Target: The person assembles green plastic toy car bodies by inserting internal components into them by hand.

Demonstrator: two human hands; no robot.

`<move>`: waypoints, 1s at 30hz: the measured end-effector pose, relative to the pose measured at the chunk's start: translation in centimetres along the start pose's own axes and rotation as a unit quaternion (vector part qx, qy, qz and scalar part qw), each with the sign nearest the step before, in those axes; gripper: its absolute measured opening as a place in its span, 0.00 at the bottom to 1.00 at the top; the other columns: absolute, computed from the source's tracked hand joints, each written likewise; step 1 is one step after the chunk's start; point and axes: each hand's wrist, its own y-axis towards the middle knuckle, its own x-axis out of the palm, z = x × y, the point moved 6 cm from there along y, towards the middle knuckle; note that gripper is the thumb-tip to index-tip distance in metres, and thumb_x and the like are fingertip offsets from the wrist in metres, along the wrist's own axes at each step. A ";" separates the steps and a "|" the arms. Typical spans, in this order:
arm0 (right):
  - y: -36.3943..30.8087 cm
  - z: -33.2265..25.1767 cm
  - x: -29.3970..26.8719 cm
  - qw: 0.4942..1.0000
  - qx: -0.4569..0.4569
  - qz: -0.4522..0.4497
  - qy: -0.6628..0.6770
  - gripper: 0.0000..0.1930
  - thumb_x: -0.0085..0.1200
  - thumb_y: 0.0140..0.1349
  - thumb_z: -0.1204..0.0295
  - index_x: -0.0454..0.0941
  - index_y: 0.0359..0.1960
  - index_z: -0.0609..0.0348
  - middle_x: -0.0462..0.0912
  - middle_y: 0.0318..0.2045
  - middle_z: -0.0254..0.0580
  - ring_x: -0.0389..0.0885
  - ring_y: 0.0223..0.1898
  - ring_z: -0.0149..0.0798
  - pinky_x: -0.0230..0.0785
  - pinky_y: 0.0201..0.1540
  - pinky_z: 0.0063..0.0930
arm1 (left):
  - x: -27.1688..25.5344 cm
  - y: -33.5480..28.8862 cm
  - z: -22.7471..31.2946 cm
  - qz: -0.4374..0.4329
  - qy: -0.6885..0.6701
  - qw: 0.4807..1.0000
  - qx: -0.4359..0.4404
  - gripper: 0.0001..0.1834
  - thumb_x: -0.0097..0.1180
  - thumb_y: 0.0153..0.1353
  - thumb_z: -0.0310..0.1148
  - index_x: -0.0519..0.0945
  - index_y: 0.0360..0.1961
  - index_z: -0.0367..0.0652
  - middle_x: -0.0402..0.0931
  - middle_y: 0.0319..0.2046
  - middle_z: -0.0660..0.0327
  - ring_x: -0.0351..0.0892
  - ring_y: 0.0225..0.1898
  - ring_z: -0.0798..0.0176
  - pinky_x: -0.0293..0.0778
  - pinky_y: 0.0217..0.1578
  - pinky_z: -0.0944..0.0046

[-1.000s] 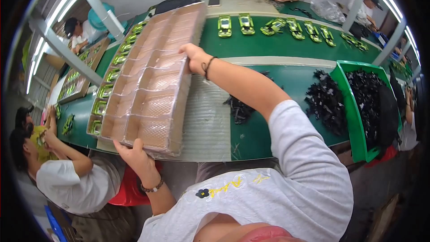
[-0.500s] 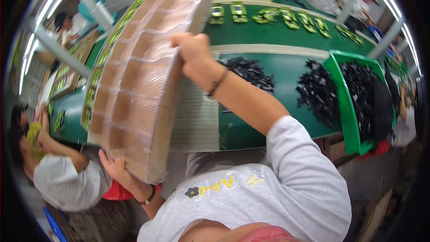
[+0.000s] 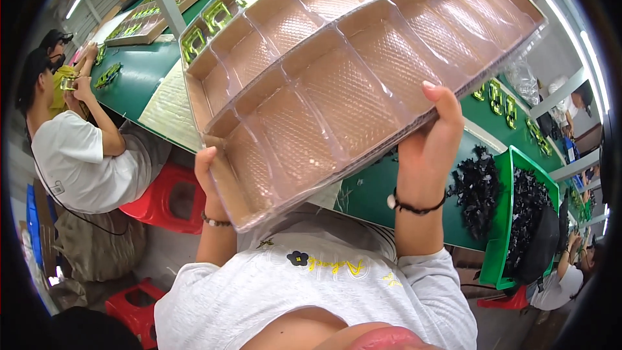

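A wide cardboard tray (image 3: 343, 84) with a clear plastic insert of many compartments is held up in front of me, tilted. Around its near left corner, my left hand (image 3: 206, 178) is closed, thumb on the rim. My right hand (image 3: 437, 133) grips the near long edge farther right, its thumb over the rim and its other fingers hidden underneath. Bright green plastic parts (image 3: 217, 18) sit in the row of compartments along the far left side. The nearer compartments hold nothing.
Below the tray is a green worktable (image 3: 136, 87). On the right are a heap of small black parts (image 3: 476, 188) and a green bin (image 3: 495, 240) of similar pieces. A co-worker (image 3: 84, 155) sits at left, near a red stool (image 3: 168, 201).
The tray has swung from steeply upright at the left to lying across in front of me. Both hands still grip it, the right one now lower and farther right. My view has shifted left.
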 end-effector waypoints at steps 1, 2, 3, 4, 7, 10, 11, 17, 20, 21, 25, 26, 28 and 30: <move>-0.6 -0.3 0.0 1.000 -0.005 0.000 -0.003 0.14 0.51 0.51 0.74 0.71 0.39 0.68 0.78 0.37 0.48 0.78 0.39 0.46 0.72 0.45 0.38 | -0.1 0.8 0.4 -0.031 -0.010 0.999 0.023 0.31 0.48 0.50 0.39 0.64 0.56 0.35 0.69 0.52 0.52 0.69 0.53 0.53 0.63 0.56 0.56; -1.2 -1.1 0.0 0.998 -0.060 0.001 0.032 0.17 0.52 0.54 0.68 0.71 0.43 0.66 0.77 0.40 0.46 0.78 0.41 0.46 0.71 0.47 0.38 | -0.5 1.2 0.9 -0.057 -0.019 0.997 0.048 0.33 0.47 0.46 0.38 0.64 0.55 0.34 0.69 0.52 0.51 0.69 0.53 0.53 0.63 0.56 0.57; -1.6 -1.9 -0.2 0.991 -0.113 0.003 0.066 0.20 0.52 0.58 0.62 0.71 0.46 0.64 0.77 0.43 0.44 0.77 0.43 0.46 0.69 0.50 0.38 | -1.5 1.7 1.1 -0.057 -0.022 0.997 0.048 0.33 0.47 0.46 0.38 0.64 0.55 0.34 0.69 0.52 0.51 0.69 0.53 0.53 0.63 0.56 0.57; -1.3 -2.4 -0.9 0.991 -0.115 0.001 0.065 0.20 0.52 0.58 0.62 0.71 0.46 0.64 0.77 0.43 0.44 0.77 0.43 0.46 0.69 0.50 0.38 | -3.1 2.3 1.6 -0.046 -0.032 0.997 0.046 0.33 0.46 0.45 0.37 0.65 0.55 0.33 0.70 0.51 0.51 0.70 0.52 0.52 0.63 0.56 0.57; 2.8 -5.6 -3.4 0.906 0.052 -0.297 0.297 0.27 0.44 0.61 0.50 0.69 0.50 0.62 0.74 0.49 0.44 0.74 0.48 0.42 0.66 0.53 0.34 | -4.4 2.4 3.2 -0.039 -0.024 0.998 0.045 0.34 0.46 0.44 0.38 0.66 0.55 0.33 0.70 0.51 0.49 0.70 0.51 0.51 0.64 0.55 0.56; 7.4 -7.2 -5.8 0.877 0.048 -0.364 0.309 0.27 0.42 0.61 0.49 0.68 0.50 0.62 0.74 0.49 0.46 0.73 0.50 0.39 0.66 0.52 0.30 | -5.0 2.2 4.0 -0.118 -0.033 0.992 -0.004 0.31 0.47 0.50 0.43 0.67 0.55 0.37 0.70 0.51 0.50 0.71 0.52 0.51 0.65 0.54 0.55; 8.5 -8.1 -6.5 0.884 0.053 -0.355 0.300 0.27 0.42 0.61 0.49 0.68 0.49 0.62 0.74 0.49 0.46 0.73 0.50 0.39 0.66 0.52 0.30 | -5.1 1.8 4.4 -0.116 -0.033 0.993 -0.002 0.31 0.47 0.50 0.43 0.67 0.55 0.37 0.70 0.51 0.50 0.71 0.52 0.51 0.65 0.54 0.55; 9.6 -10.9 -7.6 0.910 0.075 -0.342 0.221 0.26 0.42 0.61 0.51 0.68 0.49 0.62 0.74 0.48 0.47 0.73 0.49 0.39 0.67 0.51 0.30 | -13.2 2.1 12.6 -0.112 -0.062 0.989 0.081 0.31 0.46 0.52 0.47 0.67 0.55 0.38 0.70 0.51 0.51 0.71 0.51 0.51 0.65 0.54 0.55; 10.7 -10.6 -7.5 0.921 0.092 -0.327 0.193 0.25 0.42 0.61 0.52 0.69 0.48 0.62 0.74 0.47 0.47 0.74 0.48 0.39 0.67 0.50 0.30 | -14.1 6.5 17.4 -0.099 -0.062 0.986 0.120 0.32 0.45 0.53 0.48 0.67 0.55 0.39 0.70 0.51 0.51 0.71 0.51 0.51 0.66 0.54 0.55; 11.0 -10.3 -7.7 0.925 0.097 -0.318 0.184 0.25 0.43 0.61 0.52 0.69 0.48 0.62 0.74 0.47 0.47 0.74 0.48 0.39 0.67 0.50 0.30 | -14.0 6.0 17.7 -0.095 -0.060 0.985 0.129 0.32 0.45 0.53 0.49 0.67 0.55 0.39 0.70 0.51 0.51 0.71 0.51 0.51 0.66 0.54 0.55; 10.9 -9.9 -9.2 0.946 0.114 -0.267 0.143 0.24 0.43 0.60 0.54 0.69 0.47 0.63 0.74 0.47 0.48 0.74 0.48 0.39 0.68 0.50 0.30 | -11.5 9.2 17.5 -0.080 -0.053 0.984 0.148 0.32 0.44 0.55 0.51 0.67 0.55 0.40 0.70 0.51 0.51 0.71 0.51 0.51 0.66 0.54 0.55; 11.3 -10.7 -8.8 0.952 0.112 -0.253 0.131 0.24 0.43 0.60 0.54 0.69 0.47 0.63 0.74 0.46 0.48 0.74 0.47 0.39 0.68 0.49 0.30 | -10.4 10.8 17.1 -0.081 -0.054 0.984 0.150 0.32 0.44 0.55 0.52 0.67 0.55 0.40 0.70 0.51 0.52 0.71 0.51 0.51 0.66 0.54 0.55; 10.0 -8.5 -9.5 0.961 0.114 -0.230 0.102 0.23 0.43 0.60 0.55 0.69 0.47 0.63 0.74 0.46 0.48 0.74 0.47 0.39 0.68 0.49 0.30 | -12.3 10.5 18.5 -0.077 -0.059 0.982 0.160 0.32 0.44 0.56 0.53 0.67 0.55 0.40 0.70 0.51 0.52 0.71 0.51 0.51 0.66 0.54 0.55; 6.8 -7.9 -10.0 0.968 0.115 -0.211 0.073 0.23 0.43 0.60 0.55 0.69 0.47 0.63 0.75 0.46 0.48 0.75 0.47 0.39 0.68 0.49 0.30 | -10.1 13.6 18.3 -0.075 -0.066 0.980 0.173 0.32 0.44 0.56 0.54 0.68 0.55 0.41 0.70 0.51 0.52 0.71 0.51 0.51 0.66 0.54 0.55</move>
